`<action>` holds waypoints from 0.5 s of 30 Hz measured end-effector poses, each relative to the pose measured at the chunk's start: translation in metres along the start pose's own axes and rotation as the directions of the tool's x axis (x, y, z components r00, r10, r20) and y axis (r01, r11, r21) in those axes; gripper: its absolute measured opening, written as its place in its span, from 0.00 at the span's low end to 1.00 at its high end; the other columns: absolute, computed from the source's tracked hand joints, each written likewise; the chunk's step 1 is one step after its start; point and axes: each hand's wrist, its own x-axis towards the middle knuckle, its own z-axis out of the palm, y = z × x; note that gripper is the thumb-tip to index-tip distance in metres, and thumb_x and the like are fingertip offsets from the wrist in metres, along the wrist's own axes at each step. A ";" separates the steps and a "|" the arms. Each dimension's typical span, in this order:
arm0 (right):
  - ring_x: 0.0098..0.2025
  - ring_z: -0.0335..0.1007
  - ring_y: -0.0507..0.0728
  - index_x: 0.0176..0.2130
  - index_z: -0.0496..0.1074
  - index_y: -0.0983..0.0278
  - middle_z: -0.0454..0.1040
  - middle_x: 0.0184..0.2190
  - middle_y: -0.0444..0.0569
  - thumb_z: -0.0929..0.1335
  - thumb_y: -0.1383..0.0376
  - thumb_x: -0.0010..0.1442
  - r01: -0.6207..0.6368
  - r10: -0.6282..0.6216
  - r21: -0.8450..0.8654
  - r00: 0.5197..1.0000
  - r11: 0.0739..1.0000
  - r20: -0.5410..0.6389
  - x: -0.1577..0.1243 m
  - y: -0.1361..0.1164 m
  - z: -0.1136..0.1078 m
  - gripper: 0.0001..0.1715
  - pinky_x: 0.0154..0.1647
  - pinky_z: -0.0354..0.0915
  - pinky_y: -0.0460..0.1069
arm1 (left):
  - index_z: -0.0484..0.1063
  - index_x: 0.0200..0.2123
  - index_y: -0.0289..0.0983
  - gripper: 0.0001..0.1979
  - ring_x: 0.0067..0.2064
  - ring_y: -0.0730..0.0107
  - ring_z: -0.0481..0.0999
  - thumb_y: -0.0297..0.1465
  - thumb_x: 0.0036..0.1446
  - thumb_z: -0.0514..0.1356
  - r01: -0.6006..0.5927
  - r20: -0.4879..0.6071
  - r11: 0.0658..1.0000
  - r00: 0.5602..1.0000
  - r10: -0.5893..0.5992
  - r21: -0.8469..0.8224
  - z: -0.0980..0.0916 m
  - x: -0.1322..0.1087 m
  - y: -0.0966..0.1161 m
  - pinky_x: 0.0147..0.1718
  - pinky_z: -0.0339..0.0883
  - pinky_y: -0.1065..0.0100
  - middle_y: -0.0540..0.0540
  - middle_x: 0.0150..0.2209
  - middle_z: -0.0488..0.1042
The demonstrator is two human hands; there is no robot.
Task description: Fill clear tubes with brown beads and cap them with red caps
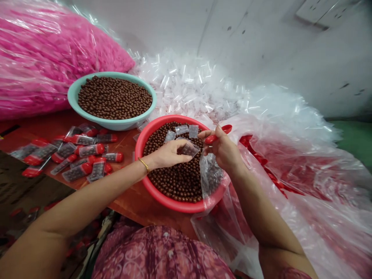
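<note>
Over a red basin of small brown balls, my left hand grips a clear plastic container between thumb and fingers. My right hand, just to its right, pinches a red cap; another red piece shows behind its fingers. Several clear empty containers lie on the balls behind my hands. A sheet of clear plastic hangs over the basin's right side, below my right hand.
Several red-capped filled containers are piled on the table at left. Behind them stands a light-blue basin of brown balls. Bags of pink pieces, clear containers and red pieces surround the back and right.
</note>
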 end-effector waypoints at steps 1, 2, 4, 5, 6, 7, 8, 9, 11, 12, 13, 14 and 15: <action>0.17 0.52 0.48 0.29 0.68 0.62 0.57 0.18 0.40 0.61 0.37 0.52 0.005 -0.004 -0.012 1.000 1.000 0.011 0.000 0.002 0.001 0.32 0.15 0.55 0.45 | 0.71 0.41 0.33 0.12 0.43 0.68 0.73 0.25 0.50 0.60 -0.004 0.028 1.000 1.000 0.004 -0.008 0.000 0.000 0.001 0.49 0.65 0.61 0.45 0.41 0.76; 0.16 0.50 0.48 0.30 0.67 0.62 0.55 0.17 0.38 0.60 0.37 0.53 0.015 -0.015 -0.027 1.000 1.000 0.026 0.000 0.003 0.002 0.31 0.15 0.53 0.45 | 0.71 0.40 0.33 0.11 0.43 0.68 0.73 0.25 0.50 0.60 -0.006 0.053 1.000 0.999 0.008 -0.021 0.000 -0.001 0.001 0.49 0.65 0.61 0.45 0.40 0.76; 0.15 0.49 0.48 0.33 0.66 0.61 0.54 0.17 0.37 0.61 0.38 0.53 0.056 -0.053 -0.045 0.997 0.997 0.052 -0.001 0.008 0.003 0.30 0.15 0.52 0.46 | 0.71 0.39 0.33 0.11 0.42 0.68 0.73 0.26 0.50 0.60 -0.006 0.091 0.999 0.996 0.010 -0.043 0.000 -0.001 0.003 0.48 0.65 0.62 0.45 0.39 0.75; 0.15 0.51 0.48 0.34 0.65 0.61 0.56 0.17 0.37 0.62 0.38 0.52 0.080 -0.076 -0.052 0.995 0.995 0.063 -0.001 0.010 0.003 0.29 0.15 0.54 0.46 | 0.71 0.39 0.33 0.10 0.42 0.69 0.73 0.26 0.51 0.60 -0.002 0.099 0.999 0.995 0.007 -0.050 0.000 -0.002 0.004 0.48 0.65 0.62 0.45 0.39 0.75; 0.16 0.53 0.48 0.35 0.65 0.61 0.59 0.18 0.38 0.63 0.39 0.52 0.105 -0.100 -0.065 0.993 0.992 0.068 -0.002 0.012 0.003 0.29 0.17 0.56 0.46 | 0.71 0.39 0.33 0.10 0.41 0.69 0.73 0.26 0.51 0.60 0.004 0.094 0.999 0.996 0.001 -0.052 0.000 -0.002 0.005 0.47 0.65 0.63 0.46 0.39 0.75; 0.18 0.57 0.49 0.35 0.65 0.61 0.63 0.20 0.39 0.64 0.40 0.51 0.135 -0.129 -0.090 0.989 0.987 0.067 -0.002 0.015 0.003 0.28 0.20 0.59 0.46 | 0.71 0.38 0.33 0.09 0.40 0.70 0.72 0.26 0.51 0.60 0.010 0.082 0.999 0.997 -0.006 -0.053 0.000 -0.002 0.006 0.46 0.65 0.64 0.46 0.38 0.75; 0.21 0.61 0.50 0.35 0.66 0.61 0.67 0.22 0.41 0.65 0.42 0.51 0.173 -0.167 -0.130 0.984 0.976 0.060 -0.002 0.017 0.002 0.27 0.24 0.62 0.47 | 0.71 0.38 0.33 0.09 0.39 0.71 0.72 0.26 0.50 0.60 0.019 0.065 0.998 0.998 -0.015 -0.057 0.000 -0.003 0.008 0.44 0.65 0.65 0.47 0.36 0.74; 0.25 0.65 0.51 0.33 0.67 0.62 0.69 0.25 0.43 0.66 0.44 0.51 0.216 -0.211 -0.181 0.976 0.959 0.046 -0.001 0.018 0.001 0.25 0.29 0.64 0.48 | 0.71 0.37 0.33 0.09 0.37 0.72 0.71 0.26 0.50 0.59 0.030 0.046 0.997 0.999 -0.027 -0.068 0.000 -0.003 0.009 0.42 0.65 0.67 0.48 0.35 0.74; 0.31 0.67 0.53 0.31 0.67 0.63 0.71 0.27 0.45 0.66 0.48 0.54 0.279 -0.284 -0.290 0.958 0.915 0.028 0.000 0.021 -0.003 0.20 0.36 0.65 0.49 | 0.70 0.38 0.33 0.09 0.34 0.76 0.70 0.27 0.51 0.59 0.062 0.009 0.992 0.998 -0.061 -0.112 0.001 -0.003 0.011 0.36 0.65 0.71 0.50 0.33 0.72; 0.30 0.67 0.53 0.31 0.68 0.63 0.70 0.25 0.45 0.64 0.51 0.55 0.288 -0.296 -0.338 0.955 0.896 0.029 0.000 0.022 -0.005 0.17 0.37 0.65 0.50 | 0.70 0.38 0.33 0.09 0.32 0.77 0.69 0.27 0.51 0.59 0.082 -0.005 0.986 0.997 -0.083 -0.143 0.001 -0.003 0.011 0.33 0.64 0.72 0.50 0.32 0.71; 0.29 0.66 0.53 0.31 0.68 0.63 0.69 0.24 0.44 0.63 0.53 0.56 0.283 -0.291 -0.381 0.956 0.880 0.039 0.000 0.022 -0.008 0.15 0.36 0.65 0.50 | 0.69 0.39 0.33 0.10 0.30 0.78 0.68 0.28 0.51 0.59 0.105 -0.014 0.979 0.994 -0.109 -0.174 0.001 -0.004 0.012 0.31 0.63 0.74 0.51 0.31 0.70; 0.27 0.64 0.53 0.32 0.68 0.63 0.68 0.23 0.43 0.62 0.56 0.56 0.275 -0.278 -0.419 0.959 0.865 0.055 -0.001 0.022 -0.010 0.14 0.33 0.64 0.50 | 0.68 0.40 0.33 0.11 0.29 0.79 0.68 0.28 0.51 0.59 0.128 -0.021 0.972 0.991 -0.135 -0.199 0.002 -0.004 0.013 0.29 0.63 0.74 0.51 0.31 0.70; 0.26 0.64 0.53 0.34 0.69 0.63 0.68 0.23 0.44 0.62 0.58 0.56 0.273 -0.268 -0.453 0.960 0.848 0.077 -0.003 0.022 -0.011 0.13 0.32 0.64 0.50 | 0.68 0.40 0.33 0.11 0.28 0.80 0.68 0.28 0.52 0.59 0.153 -0.021 0.965 0.987 -0.161 -0.214 0.002 -0.004 0.013 0.28 0.63 0.75 0.51 0.31 0.70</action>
